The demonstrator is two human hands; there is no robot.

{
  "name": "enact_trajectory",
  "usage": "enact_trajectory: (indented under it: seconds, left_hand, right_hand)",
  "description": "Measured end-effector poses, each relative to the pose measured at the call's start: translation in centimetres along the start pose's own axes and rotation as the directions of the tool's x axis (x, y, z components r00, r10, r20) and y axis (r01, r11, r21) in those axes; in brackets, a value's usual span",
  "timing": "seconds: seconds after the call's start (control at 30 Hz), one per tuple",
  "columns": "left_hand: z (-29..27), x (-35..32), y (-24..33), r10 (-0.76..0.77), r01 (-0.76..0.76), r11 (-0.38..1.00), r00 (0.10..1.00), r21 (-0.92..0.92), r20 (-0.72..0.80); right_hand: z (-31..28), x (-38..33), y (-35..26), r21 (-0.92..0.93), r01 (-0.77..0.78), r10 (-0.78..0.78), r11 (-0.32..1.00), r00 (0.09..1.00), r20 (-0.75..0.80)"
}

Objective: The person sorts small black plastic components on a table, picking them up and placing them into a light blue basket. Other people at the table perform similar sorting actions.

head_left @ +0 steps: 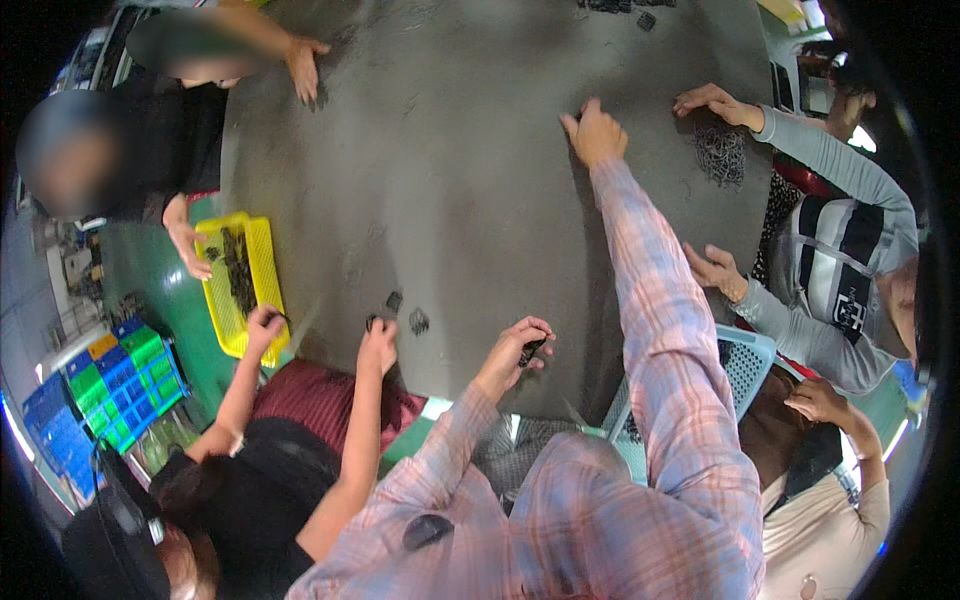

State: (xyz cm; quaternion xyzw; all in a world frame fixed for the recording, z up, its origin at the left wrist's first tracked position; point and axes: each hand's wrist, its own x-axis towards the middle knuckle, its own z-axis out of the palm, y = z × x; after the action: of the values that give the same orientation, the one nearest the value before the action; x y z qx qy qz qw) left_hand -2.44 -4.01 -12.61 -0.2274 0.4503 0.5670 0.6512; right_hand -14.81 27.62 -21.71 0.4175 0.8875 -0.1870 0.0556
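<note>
My left hand is closed around a small black piece above the near edge of the grey table. What kind of piece it is, I cannot make out. My right arm stretches far across the tabletop. At its end my right hand is low over the bare surface, thumb apart from the index finger, with nothing visible in it; the other fingers curl partly out of sight. Left of my left hand, two small dark pieces lie on the table, in front of a co-worker's hands.
A yellow basket with dark pieces stands at the table's left edge. A light blue basket is under my right arm. A tangled dark heap lies beside a grey-sleeved co-worker's hands at right. More dark pieces lie at the far edge. Co-workers surround the table.
</note>
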Motion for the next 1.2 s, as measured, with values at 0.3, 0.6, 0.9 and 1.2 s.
enact_trajectory:
  seconds: [0.3,0.6,0.9,1.2]
  left_hand:
    - [-0.7,-4.6,-6.9,-0.159,0.168,0.976,0.984,0.136,-0.076]
    - [12.2,-8.2,-8.6,0.162,-0.319,0.816,0.927,0.483,0.339]
    - [-2.4,-3.6,-5.9,0.342,-0.18,0.485,0.94,0.856,0.004]
    - [-17.8,-2.2,-9.8,0.423,0.311,0.391,0.775,0.866,-0.47]
  right_hand:
    - [-2.4,-32.6,3.8,0.128,-0.062,0.033,0.99,0.976,0.216]
    - [-16.2,-47.5,12.1,-0.03,-0.411,0.395,0.911,0.892,-0.217]
    - [-13.6,-47.2,10.8,0.367,-0.147,0.202,0.919,0.973,-0.116]
    - [5.8,-38.7,4.7,0.293,-0.257,-0.116,0.921,0.538,0.835]
